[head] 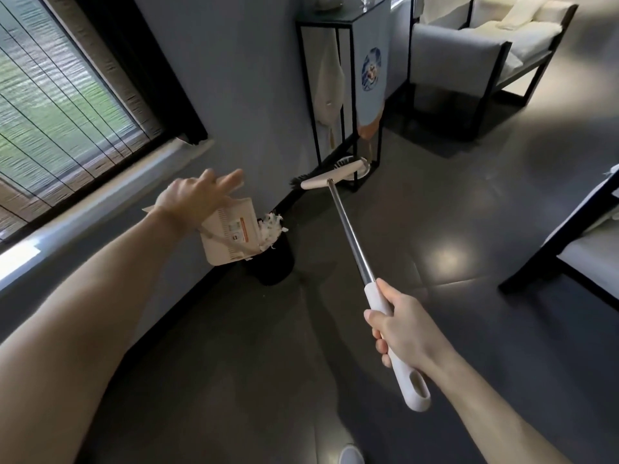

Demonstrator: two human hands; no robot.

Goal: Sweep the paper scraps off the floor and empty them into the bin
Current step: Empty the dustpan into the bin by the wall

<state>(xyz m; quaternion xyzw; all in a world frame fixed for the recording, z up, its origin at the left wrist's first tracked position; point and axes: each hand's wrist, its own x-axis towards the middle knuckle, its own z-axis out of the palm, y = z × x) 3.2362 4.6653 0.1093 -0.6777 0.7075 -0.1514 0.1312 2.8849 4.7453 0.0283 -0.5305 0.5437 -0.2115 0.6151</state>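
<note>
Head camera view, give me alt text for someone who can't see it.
A person's left hand tips a beige dustpan so that shredded paper scraps spill into a black bin beside the wall. Their right hand holds a broom by its white handle, with the head stretched out ahead.

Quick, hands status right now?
Left hand: holding the dustpan tipped over the bin.
Right hand: gripping the broom handle.
</note>
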